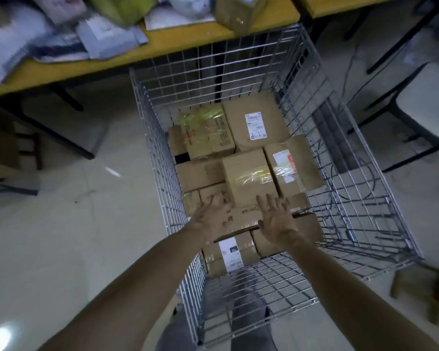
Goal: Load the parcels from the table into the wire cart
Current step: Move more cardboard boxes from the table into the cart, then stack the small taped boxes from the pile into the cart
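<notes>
Head view: the left hand point(213, 217) and right hand point(277, 220) are held released, fingers spread, over a flat box point(241, 219) at the near end of the wire cart point(213, 72). Cardboard parcels point(249, 173) are stacked inside the cart. Bagged parcels point(107, 34) are seen on the counter point(188, 39) beyond the cart's far wall.

the soft mailers point(36, 39) at the table point(188, 44)'s left end and a brown carton point(238, 13) near its right corner are blurred and cut off at the top. in the wire cart point(213, 72), the left hand point(211, 219) and right hand point(276, 220) hide part of a flat box point(243, 219); its print is unreadable.
</notes>
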